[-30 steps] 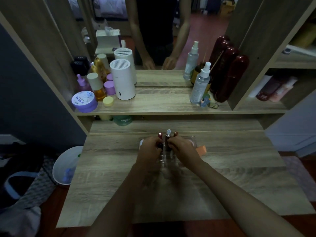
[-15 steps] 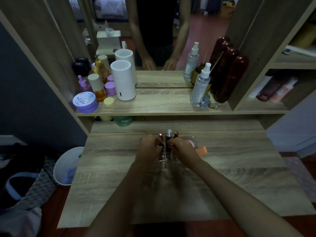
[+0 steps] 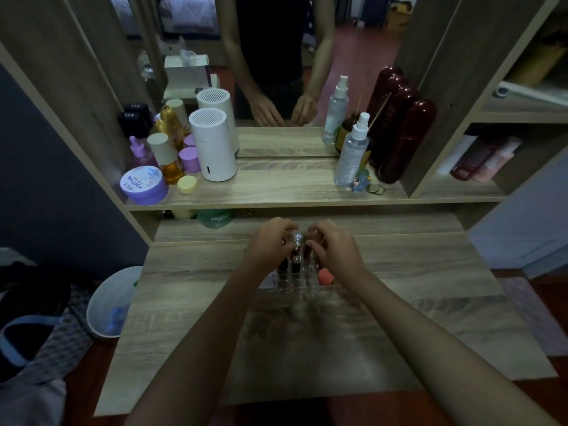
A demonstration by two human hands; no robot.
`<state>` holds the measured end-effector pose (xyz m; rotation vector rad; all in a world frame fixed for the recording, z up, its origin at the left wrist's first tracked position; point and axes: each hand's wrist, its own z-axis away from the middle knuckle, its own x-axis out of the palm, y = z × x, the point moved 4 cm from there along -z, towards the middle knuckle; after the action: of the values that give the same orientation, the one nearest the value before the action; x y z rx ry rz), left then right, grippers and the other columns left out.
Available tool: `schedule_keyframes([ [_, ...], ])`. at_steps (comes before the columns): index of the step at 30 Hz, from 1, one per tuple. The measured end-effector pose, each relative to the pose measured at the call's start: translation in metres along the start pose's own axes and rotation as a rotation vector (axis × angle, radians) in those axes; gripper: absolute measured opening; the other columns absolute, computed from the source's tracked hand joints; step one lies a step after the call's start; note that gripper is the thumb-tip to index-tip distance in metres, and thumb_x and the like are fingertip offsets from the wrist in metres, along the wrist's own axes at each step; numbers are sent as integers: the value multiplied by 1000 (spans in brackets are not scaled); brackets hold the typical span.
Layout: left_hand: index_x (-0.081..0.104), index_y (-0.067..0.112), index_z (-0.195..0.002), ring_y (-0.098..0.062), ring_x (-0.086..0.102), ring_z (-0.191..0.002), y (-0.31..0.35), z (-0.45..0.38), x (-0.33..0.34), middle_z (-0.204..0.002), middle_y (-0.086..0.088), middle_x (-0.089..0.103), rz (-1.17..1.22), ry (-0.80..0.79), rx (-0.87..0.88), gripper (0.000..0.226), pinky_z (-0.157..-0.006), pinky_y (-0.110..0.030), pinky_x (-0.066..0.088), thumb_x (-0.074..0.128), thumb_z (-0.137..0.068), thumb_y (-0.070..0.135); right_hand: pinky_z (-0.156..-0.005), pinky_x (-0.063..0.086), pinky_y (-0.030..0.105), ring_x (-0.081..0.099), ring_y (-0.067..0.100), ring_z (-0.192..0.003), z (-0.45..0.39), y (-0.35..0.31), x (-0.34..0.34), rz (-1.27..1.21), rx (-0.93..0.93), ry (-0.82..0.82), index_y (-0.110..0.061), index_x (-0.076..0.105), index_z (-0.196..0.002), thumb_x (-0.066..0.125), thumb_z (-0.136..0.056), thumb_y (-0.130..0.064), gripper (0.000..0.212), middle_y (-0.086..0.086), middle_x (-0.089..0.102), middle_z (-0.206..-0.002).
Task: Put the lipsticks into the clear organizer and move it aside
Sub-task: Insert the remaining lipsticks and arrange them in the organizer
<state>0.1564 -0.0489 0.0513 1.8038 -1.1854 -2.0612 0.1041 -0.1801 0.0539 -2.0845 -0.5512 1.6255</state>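
Observation:
The clear organizer (image 3: 302,282) stands on the wooden desk (image 3: 415,272), in the middle near the back. Several dark lipsticks (image 3: 283,265) stand upright in its slots, and one with a clear round cap (image 3: 297,236) rises between my hands. My left hand (image 3: 270,242) curls over the lipstick tops on the left, fingertips pinched beside the clear cap. On the right, my right hand (image 3: 335,249) has its fingers closed on a dark lipstick top. The organizer's far half is hidden by both hands.
An orange sponge (image 3: 325,276) lies right of the organizer and a small pink-labelled item (image 3: 272,278) left of it. The shelf behind holds a white cylinder (image 3: 213,146), jars, a spray bottle (image 3: 350,152) and dark red bottles (image 3: 405,139). A bin (image 3: 113,302) stands left of the desk.
Both hands have moved from the organizer's sides up and away to the lipstick tops. The organizer stays in the same spot.

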Motion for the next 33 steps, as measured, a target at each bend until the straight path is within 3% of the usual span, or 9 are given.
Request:
schedule_keyframes([
  [3, 63, 13, -110, -12, 57, -89, 1, -3, 1, -107, -7, 64, -19, -11, -7, 30, -78, -22, 46, 66, -81, 10, -81, 56, 43, 64, 23, -91, -5, 2, 6, 7, 30, -82, -11, 64, -106, 68, -82, -11, 24, 10, 67, -104],
  [7, 65, 13, -103, -10, 55, -85, 2, -5, 3, -102, -7, 66, -42, -25, -11, 21, -73, -20, 42, 64, -82, 12, -83, 56, 44, 65, 24, -88, -10, 5, 12, 17, 74, -135, -10, 70, -100, 63, -85, -9, 16, 10, 73, -96],
  [12, 66, 10, -102, -8, 51, -79, 4, -6, 3, -98, -9, 67, -39, -4, 15, 19, -56, -10, 32, 60, -84, 10, -86, 55, 41, 65, 24, -93, -15, 7, 10, 27, 67, -127, -8, 69, -103, 59, -87, -6, 19, 11, 72, -101],
  [17, 64, 11, -106, -9, 50, -83, 5, -7, 4, -103, -9, 64, -44, -7, 9, 22, -73, -20, 39, 60, -84, 11, -88, 54, 44, 64, 25, -96, -14, 8, 10, 41, 60, -145, -8, 67, -106, 60, -87, -8, 20, 12, 71, -104],
  [29, 61, 9, -114, -6, 51, -87, 1, -4, -5, -105, -5, 62, 32, 40, 7, 32, -72, -17, 40, 65, -82, 13, -90, 54, 39, 64, 24, -99, -11, 5, 4, 21, 51, -132, -8, 61, -117, 65, -85, -12, 32, 13, 67, -111],
  [33, 62, 6, -108, -8, 50, -85, -17, 10, -18, -95, 3, 53, 83, 183, -44, 26, -67, -10, 38, 65, -83, 14, -70, 54, 37, 63, 22, -80, -4, 6, -14, 31, 24, 45, -8, 64, -102, 68, -84, -16, 20, 11, 65, -96],
])
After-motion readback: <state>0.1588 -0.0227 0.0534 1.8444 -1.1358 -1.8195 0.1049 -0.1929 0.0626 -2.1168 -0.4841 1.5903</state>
